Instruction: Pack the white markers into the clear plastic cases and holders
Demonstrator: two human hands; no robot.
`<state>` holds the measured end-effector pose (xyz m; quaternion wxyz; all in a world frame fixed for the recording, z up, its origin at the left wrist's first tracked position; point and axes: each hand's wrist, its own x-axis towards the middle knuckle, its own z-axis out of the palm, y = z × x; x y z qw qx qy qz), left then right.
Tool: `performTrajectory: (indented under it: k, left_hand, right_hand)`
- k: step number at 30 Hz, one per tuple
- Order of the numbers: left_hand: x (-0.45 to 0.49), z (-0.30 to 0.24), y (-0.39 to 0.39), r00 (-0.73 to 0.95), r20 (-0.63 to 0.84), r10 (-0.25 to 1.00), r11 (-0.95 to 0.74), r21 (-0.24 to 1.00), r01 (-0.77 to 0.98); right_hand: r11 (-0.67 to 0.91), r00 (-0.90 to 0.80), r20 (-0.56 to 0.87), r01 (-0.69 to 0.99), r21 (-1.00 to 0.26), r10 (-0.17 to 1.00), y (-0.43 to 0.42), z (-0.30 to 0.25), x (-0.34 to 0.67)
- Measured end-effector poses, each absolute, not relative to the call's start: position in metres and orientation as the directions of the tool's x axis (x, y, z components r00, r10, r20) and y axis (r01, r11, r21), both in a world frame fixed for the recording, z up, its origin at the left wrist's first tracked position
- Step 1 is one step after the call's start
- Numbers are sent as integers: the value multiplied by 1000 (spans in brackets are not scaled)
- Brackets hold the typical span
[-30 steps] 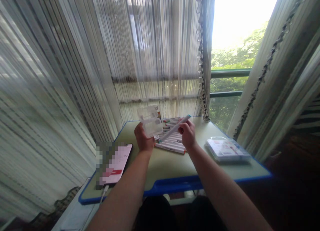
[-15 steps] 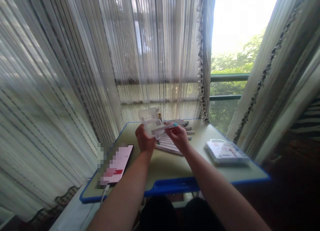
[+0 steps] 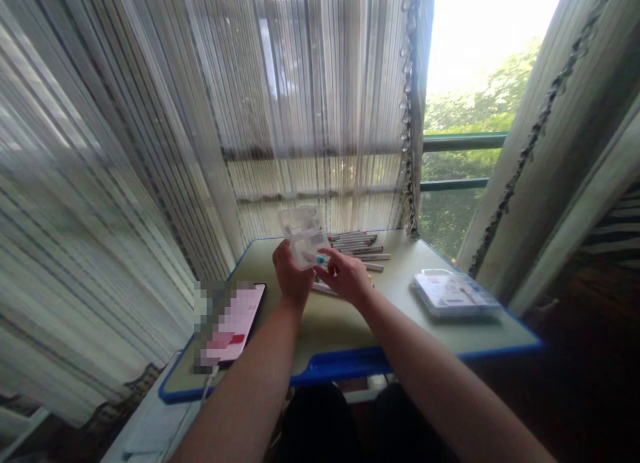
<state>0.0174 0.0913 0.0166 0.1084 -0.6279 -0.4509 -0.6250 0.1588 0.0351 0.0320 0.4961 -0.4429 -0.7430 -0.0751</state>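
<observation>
My left hand (image 3: pixel 291 279) is closed round a clear plastic box (image 3: pixel 305 238) with its lid open, held up over the small table (image 3: pixel 345 333). My right hand (image 3: pixel 347 274) pinches a white marker with a teal cap (image 3: pixel 320 259), most of whose barrel is inside the box. A row of several more white markers (image 3: pixel 359 245) lies on the table just behind and under my hands.
A phone (image 3: pixel 231 324) with a lit pink screen lies at the table's left, a cable running off the front edge. A flat clear case (image 3: pixel 454 293) sits at the right. Sheer curtains hang close behind and to both sides; the table has a blue rim.
My right hand has brought the teal-capped marker down from a tilted-up position and pushed it into the box. The box has stayed in my left hand.
</observation>
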Motion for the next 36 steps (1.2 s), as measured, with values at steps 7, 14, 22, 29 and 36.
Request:
performTrajectory:
  k: [7,14,22,29,36]
  left_hand:
    - [17,12,96,-188,890,416,-570,416,709]
    - [18,15,98,-194,928,318,-693,367,621]
    - [33,-4,102,-537,742,400,-589,658,470]
    - [39,-9,113,-554,708,438,-568,695,440]
    - [40,-11,112,-531,628,570,-595,760,260]
  right_hand:
    - [654,-92,836,671,-348,540,35,33,163]
    - [516,177,801,681,-520,572,42,31,173]
    - [386,395,610,514,-767,687,104,61,187]
    - [408,238,662,627,-664,711,200,81,152]
    - [444,-10,655,742,-502,756,223,81,132]
